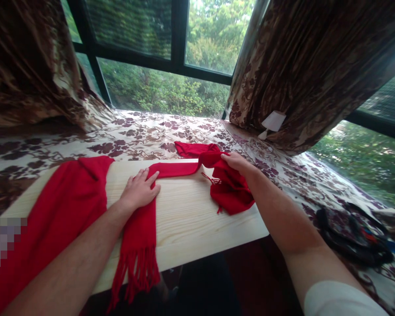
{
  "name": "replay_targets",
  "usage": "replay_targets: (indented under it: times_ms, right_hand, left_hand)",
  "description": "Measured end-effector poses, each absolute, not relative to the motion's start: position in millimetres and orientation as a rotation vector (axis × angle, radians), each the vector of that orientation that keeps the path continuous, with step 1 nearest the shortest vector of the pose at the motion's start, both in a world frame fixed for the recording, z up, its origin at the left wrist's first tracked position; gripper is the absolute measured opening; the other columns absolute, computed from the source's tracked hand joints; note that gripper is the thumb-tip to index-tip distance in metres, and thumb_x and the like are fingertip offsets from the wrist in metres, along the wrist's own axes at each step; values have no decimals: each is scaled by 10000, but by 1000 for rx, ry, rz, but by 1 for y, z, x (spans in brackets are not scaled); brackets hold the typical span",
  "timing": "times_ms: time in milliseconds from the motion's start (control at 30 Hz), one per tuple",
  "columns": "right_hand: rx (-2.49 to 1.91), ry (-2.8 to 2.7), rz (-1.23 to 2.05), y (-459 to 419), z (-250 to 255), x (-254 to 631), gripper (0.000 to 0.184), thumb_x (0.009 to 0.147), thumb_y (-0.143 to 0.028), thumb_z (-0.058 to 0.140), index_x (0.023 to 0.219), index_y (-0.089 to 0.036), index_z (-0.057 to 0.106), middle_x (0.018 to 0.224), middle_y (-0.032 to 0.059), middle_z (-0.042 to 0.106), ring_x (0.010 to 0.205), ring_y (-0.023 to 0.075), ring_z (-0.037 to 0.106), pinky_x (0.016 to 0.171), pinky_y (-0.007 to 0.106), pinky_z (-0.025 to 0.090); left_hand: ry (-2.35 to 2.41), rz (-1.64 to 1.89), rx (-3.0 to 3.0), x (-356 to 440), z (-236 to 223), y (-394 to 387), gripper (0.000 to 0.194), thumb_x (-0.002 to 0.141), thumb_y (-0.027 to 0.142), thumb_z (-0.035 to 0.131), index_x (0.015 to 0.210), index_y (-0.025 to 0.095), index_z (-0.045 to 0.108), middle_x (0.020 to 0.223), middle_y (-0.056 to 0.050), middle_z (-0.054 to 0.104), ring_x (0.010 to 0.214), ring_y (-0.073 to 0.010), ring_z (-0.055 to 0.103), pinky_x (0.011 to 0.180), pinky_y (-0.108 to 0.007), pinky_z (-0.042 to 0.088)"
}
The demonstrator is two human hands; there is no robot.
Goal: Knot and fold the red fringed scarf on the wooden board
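Note:
A red fringed scarf (174, 170) lies across the pale wooden tabletop (181, 215), with its tassels hanging over the front edge. My left hand (141, 188) rests flat on it where the strip bends, fingers stretched out. To the right, my right hand (236, 162) pinches the strip and holds it a little above the board. Under that hand sits a bunched red cloth (232, 193) with thin strings or tassels; whether it belongs to the same scarf I cannot tell. A larger red cloth (72, 188) drapes over the board's left end, beside my left forearm.
Beyond the board, another piece of red fabric (195, 150) lies on a floral-covered surface (138, 131). A small white lamp (274, 121) stands at the back right by the patterned curtain (292, 57). A dark bag-like item (352, 237) lies at right. Windows are behind.

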State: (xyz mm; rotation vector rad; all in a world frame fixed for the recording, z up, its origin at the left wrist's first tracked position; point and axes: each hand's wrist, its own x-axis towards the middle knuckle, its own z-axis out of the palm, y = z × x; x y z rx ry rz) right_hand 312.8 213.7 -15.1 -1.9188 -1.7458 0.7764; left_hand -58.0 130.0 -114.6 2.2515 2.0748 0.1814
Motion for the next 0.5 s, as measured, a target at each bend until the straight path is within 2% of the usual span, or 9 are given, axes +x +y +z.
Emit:
replay_targets:
  times_ms: [100,167,233,333,500]
  right_hand:
    - [-1968,-1938,660,209,-16,311,267,921,-359,598,830,-146,731,620,25,654,488,118,528,498,227,378]
    - [-1897,-1948,710,205,-18,308,251,921,-349,593,855,-151,733,616,14,651,475,108,514,482,219,362]
    - [-1779,-1845,807,202,-21,304,265,939,-353,556,927,-155,730,657,16,675,485,109,532,473,211,371]
    - [-1643,-1692,885,198,-20,297,334,962,-415,508,1002,-149,705,734,42,705,538,131,585,482,209,415]
    - [-1512,-1546,911,194,-12,290,475,980,-545,433,1060,-137,662,838,94,728,687,174,659,581,227,508]
  left_hand:
    - [2115,141,2238,-53,-108,131,636,951,479,355,1561,297,365,1644,-133,269,1527,-333,201,1172,-666,148]
    - [2095,170,2311,-43,-100,131,625,930,439,413,1533,278,421,1629,-151,300,1522,-341,213,1167,-683,134]
    - [1936,253,2465,-28,-91,131,596,907,402,472,1487,266,495,1624,-144,316,1513,-334,239,1187,-628,173]
    - [1525,345,2624,3,-79,134,499,916,391,496,1391,281,606,1637,-88,307,1512,-289,254,1209,-479,250]
    - [1367,345,2627,53,-75,148,481,934,481,503,1364,307,631,1659,-66,253,1521,-318,217,1196,-491,282]
